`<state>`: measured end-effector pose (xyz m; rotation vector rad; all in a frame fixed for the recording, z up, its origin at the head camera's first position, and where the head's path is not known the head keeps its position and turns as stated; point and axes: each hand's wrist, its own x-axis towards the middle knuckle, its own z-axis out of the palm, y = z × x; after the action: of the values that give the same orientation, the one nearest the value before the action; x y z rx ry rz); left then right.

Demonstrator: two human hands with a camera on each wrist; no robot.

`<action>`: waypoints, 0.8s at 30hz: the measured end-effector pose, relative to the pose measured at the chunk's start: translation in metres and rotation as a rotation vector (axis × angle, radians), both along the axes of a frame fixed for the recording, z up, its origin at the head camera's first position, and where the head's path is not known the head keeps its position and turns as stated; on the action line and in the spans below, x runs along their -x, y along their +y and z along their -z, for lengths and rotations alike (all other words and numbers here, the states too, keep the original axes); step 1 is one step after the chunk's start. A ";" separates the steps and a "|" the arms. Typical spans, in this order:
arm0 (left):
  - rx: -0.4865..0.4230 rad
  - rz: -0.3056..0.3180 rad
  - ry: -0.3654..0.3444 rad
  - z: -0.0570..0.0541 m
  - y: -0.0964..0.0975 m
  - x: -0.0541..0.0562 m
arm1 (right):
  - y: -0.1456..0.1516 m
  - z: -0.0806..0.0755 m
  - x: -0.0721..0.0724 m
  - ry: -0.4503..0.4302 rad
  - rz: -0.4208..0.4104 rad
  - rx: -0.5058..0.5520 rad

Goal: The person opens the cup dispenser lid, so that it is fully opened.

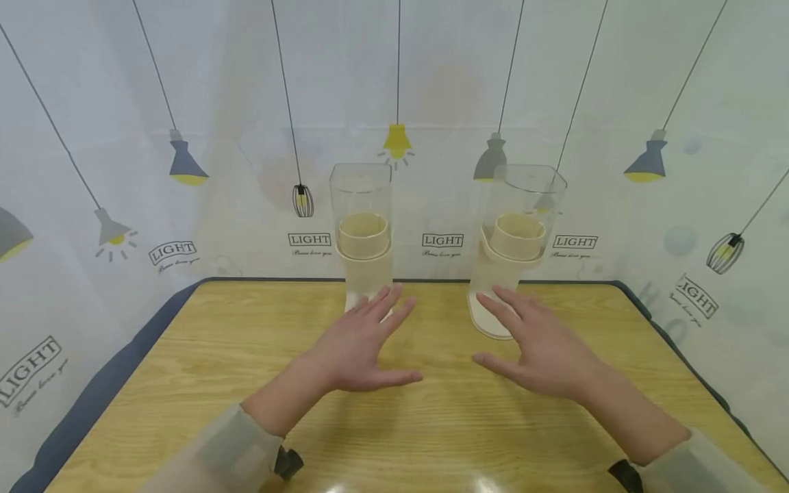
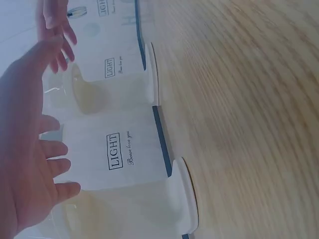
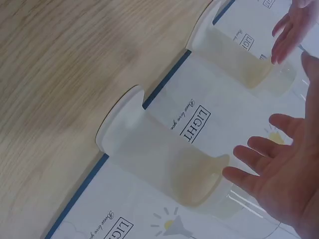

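Two cream-coloured dispensers with clear square-topped containers stand at the back of the table, a left one (image 1: 365, 239) and a right one (image 1: 516, 248). My left hand (image 1: 357, 349) hovers in front of the left dispenser, fingers spread, holding nothing; it hides much of that base. Across from it, my right hand (image 1: 548, 349) is held in front of the right dispenser, its fingers apart and its palm bare. In the right wrist view, the right dispenser (image 3: 154, 149) appears beyond the fingertips. The left wrist view shows both dispensers' rounded bases on the tabletop.
The wooden table (image 1: 259, 349) has a dark blue edging along its back and sides. Behind it hangs a white backdrop (image 1: 444, 82) printed with lamps and the word LIGHT, close behind both dispensers. Dark straps or devices sit at both sleeve cuffs.
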<state>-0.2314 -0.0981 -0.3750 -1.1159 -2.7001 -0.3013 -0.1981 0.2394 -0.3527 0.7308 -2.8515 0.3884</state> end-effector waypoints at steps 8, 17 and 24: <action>-0.231 0.078 -0.008 0.002 0.014 0.010 | 0.013 -0.016 0.011 0.237 0.061 0.178; -0.278 0.078 -0.066 -0.001 0.036 0.020 | 0.031 -0.055 0.030 0.355 0.149 0.351; -0.299 0.060 -0.133 -0.003 0.051 0.025 | 0.033 -0.083 0.049 0.266 0.270 0.434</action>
<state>-0.2563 -0.0471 -0.3721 -1.1218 -2.6182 -0.7854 -0.2467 0.2729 -0.2695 0.2856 -2.4447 0.7673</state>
